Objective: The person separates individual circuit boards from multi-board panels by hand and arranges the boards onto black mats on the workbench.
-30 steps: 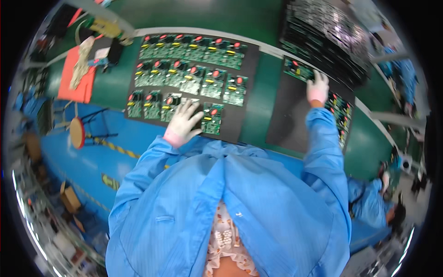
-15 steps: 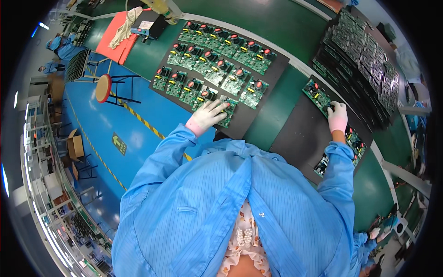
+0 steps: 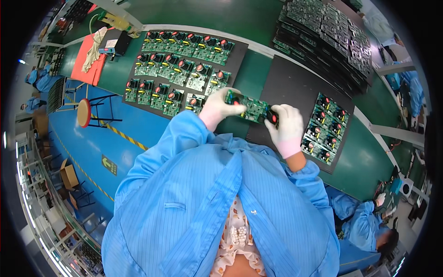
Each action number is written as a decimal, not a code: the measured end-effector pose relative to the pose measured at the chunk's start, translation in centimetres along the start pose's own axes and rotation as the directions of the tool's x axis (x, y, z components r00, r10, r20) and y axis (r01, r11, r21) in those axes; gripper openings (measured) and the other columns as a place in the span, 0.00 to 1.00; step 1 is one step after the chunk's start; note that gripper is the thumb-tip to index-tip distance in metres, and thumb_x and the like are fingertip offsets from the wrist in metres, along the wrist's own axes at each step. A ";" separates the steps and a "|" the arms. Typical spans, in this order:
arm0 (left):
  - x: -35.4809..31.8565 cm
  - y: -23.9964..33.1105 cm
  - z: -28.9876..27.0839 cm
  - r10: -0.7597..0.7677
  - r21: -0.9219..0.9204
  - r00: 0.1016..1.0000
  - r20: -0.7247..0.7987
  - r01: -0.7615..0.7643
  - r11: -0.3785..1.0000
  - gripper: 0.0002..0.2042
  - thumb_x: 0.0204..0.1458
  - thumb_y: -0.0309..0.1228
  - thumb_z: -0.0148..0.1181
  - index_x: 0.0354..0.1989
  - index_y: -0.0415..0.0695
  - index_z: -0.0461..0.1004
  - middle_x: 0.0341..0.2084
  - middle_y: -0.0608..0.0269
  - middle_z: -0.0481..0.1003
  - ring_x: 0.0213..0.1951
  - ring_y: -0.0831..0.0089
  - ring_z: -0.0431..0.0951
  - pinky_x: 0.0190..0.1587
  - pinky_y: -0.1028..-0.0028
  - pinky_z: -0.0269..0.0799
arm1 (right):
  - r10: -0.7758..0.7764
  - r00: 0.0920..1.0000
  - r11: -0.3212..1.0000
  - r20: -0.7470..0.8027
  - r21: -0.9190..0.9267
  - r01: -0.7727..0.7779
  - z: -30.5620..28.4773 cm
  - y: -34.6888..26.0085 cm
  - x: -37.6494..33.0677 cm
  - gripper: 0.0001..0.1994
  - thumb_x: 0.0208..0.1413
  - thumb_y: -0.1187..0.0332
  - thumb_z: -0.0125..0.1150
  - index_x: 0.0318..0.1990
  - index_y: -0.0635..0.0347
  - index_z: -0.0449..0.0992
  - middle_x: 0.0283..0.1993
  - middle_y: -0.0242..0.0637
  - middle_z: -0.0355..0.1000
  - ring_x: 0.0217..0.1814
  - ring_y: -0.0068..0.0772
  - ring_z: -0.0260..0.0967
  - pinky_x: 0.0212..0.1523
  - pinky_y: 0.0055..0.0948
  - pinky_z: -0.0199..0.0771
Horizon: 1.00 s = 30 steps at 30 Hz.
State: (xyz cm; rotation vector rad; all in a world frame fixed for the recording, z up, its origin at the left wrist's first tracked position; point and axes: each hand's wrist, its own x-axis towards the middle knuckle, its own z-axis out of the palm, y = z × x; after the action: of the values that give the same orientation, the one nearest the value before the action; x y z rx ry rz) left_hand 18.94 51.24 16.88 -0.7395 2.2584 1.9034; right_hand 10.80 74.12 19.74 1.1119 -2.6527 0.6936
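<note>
Both hands wear pale gloves and grip a green circuit board (image 3: 251,109) in front of my chest, tilted above the bench between two dark mats. My left hand (image 3: 218,109) pinches its left end, thumb on top. Around the right end, beside a round red-topped part, close the fingers of my right hand (image 3: 287,128). To the left, rows of similar boards (image 3: 183,69) with red discs and yellow parts lie on a dark mat (image 3: 237,57); my left hand hides part of the nearest row. More boards (image 3: 326,125) stand grouped on the right mat (image 3: 288,76).
Tall stacks of dark board panels (image 3: 323,34) stand at the back right. A black box device (image 3: 114,42) and a cloth on a red sheet (image 3: 87,62) lie at the far left. A round stool (image 3: 84,113) is on the blue floor. A co-worker (image 3: 362,226) sits at lower right.
My right hand has brought the circuit board from the right mat toward my chest. My left hand has left the left mat's boards and now grips it too. The view has shifted right.
</note>
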 end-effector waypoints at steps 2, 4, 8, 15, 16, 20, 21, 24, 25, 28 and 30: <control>-1.7 0.3 -0.3 -0.023 0.023 0.999 -0.023 0.024 0.999 0.36 0.32 0.36 0.77 0.55 0.38 0.74 0.45 0.53 0.79 0.46 0.65 0.77 0.53 0.72 0.71 | -0.041 0.999 0.999 -0.006 0.002 0.041 -0.3 -0.1 -0.2 0.23 0.40 0.69 0.74 0.47 0.59 0.76 0.49 0.37 0.73 0.43 0.37 0.72 0.45 0.32 0.73; -3.5 1.2 0.3 0.029 -0.032 1.000 -0.003 -0.029 0.999 0.33 0.33 0.36 0.76 0.52 0.38 0.75 0.43 0.56 0.79 0.44 0.68 0.77 0.52 0.72 0.71 | 0.040 0.927 0.935 0.373 0.313 -0.167 -0.6 2.4 -0.8 0.28 0.36 0.68 0.75 0.49 0.61 0.75 0.47 0.36 0.74 0.42 0.33 0.71 0.45 0.30 0.72; -4.7 2.2 -0.2 0.093 -0.104 0.995 -0.016 -0.095 0.990 0.31 0.33 0.35 0.75 0.50 0.38 0.76 0.41 0.58 0.79 0.42 0.70 0.76 0.51 0.73 0.70 | -0.100 0.687 0.753 0.720 0.505 -0.421 -0.7 4.3 0.3 0.32 0.32 0.66 0.77 0.51 0.63 0.74 0.44 0.35 0.76 0.40 0.28 0.69 0.46 0.27 0.70; -7.0 2.6 -2.5 0.084 -0.143 0.994 -0.073 -0.093 0.985 0.29 0.35 0.35 0.73 0.50 0.39 0.76 0.41 0.61 0.78 0.42 0.72 0.74 0.51 0.74 0.69 | -0.259 0.600 0.685 0.757 0.582 -0.439 -1.6 2.0 3.4 0.32 0.36 0.63 0.77 0.51 0.64 0.74 0.40 0.34 0.76 0.38 0.26 0.67 0.45 0.25 0.68; -7.3 2.7 -2.7 0.073 -0.140 0.993 -0.093 -0.085 0.986 0.28 0.36 0.35 0.74 0.49 0.39 0.77 0.41 0.62 0.78 0.42 0.73 0.74 0.50 0.74 0.69 | -0.268 0.595 0.675 0.758 0.588 -0.446 -1.6 1.7 3.6 0.31 0.36 0.63 0.77 0.51 0.64 0.74 0.40 0.34 0.75 0.38 0.26 0.67 0.45 0.25 0.68; -8.2 3.1 -4.2 0.042 -0.244 0.998 -0.049 -0.052 0.968 0.28 0.35 0.33 0.72 0.49 0.36 0.75 0.40 0.59 0.78 0.43 0.71 0.74 0.49 0.74 0.68 | -0.306 0.584 0.646 0.752 0.615 -0.452 -2.0 0.7 3.6 0.31 0.37 0.60 0.78 0.50 0.64 0.75 0.40 0.34 0.75 0.38 0.26 0.67 0.44 0.25 0.68; -8.1 3.1 -4.4 0.033 -0.276 0.999 -0.026 -0.039 0.960 0.28 0.35 0.32 0.71 0.50 0.35 0.75 0.40 0.58 0.77 0.43 0.71 0.73 0.49 0.74 0.68 | -0.313 0.583 0.636 0.750 0.622 -0.458 -2.1 0.6 3.5 0.31 0.37 0.59 0.78 0.50 0.64 0.75 0.41 0.34 0.75 0.38 0.26 0.67 0.44 0.25 0.68; -7.5 2.1 -4.8 0.026 -0.315 0.999 0.022 -0.018 0.949 0.27 0.37 0.31 0.69 0.50 0.35 0.74 0.39 0.57 0.77 0.42 0.71 0.73 0.48 0.74 0.68 | -0.317 0.590 0.632 0.742 0.630 -0.451 -2.0 0.5 3.5 0.31 0.37 0.59 0.79 0.50 0.64 0.75 0.41 0.34 0.75 0.39 0.26 0.67 0.45 0.25 0.68; -7.2 1.6 -4.9 0.023 -0.333 0.999 0.047 -0.006 0.943 0.26 0.39 0.31 0.68 0.50 0.35 0.74 0.39 0.57 0.77 0.42 0.71 0.73 0.47 0.74 0.68 | -0.318 0.595 0.630 0.738 0.633 -0.449 -2.0 0.5 3.5 0.31 0.36 0.59 0.79 0.50 0.64 0.75 0.41 0.34 0.75 0.39 0.26 0.67 0.45 0.25 0.68; -5.4 -0.8 -4.7 0.020 -0.377 0.995 0.094 0.017 0.926 0.25 0.40 0.31 0.66 0.50 0.35 0.74 0.39 0.56 0.77 0.41 0.71 0.73 0.46 0.75 0.68 | -0.339 0.600 0.628 0.724 0.650 -0.429 -2.1 0.8 3.1 0.31 0.36 0.59 0.79 0.50 0.63 0.75 0.42 0.34 0.76 0.40 0.26 0.68 0.46 0.26 0.68; -3.6 -2.3 -4.3 0.027 -0.424 0.991 0.130 0.031 0.905 0.24 0.42 0.31 0.64 0.50 0.34 0.74 0.39 0.56 0.77 0.39 0.71 0.73 0.45 0.75 0.69 | -0.383 0.605 0.627 0.698 0.678 -0.384 -2.3 1.1 2.9 0.31 0.36 0.61 0.79 0.50 0.63 0.75 0.42 0.34 0.76 0.41 0.26 0.69 0.47 0.26 0.69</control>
State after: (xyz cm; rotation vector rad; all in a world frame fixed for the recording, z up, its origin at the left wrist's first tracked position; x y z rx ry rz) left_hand 24.08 48.02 17.10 -0.6293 1.7786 2.4001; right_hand 7.94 74.14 22.32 2.0777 -3.0495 1.9168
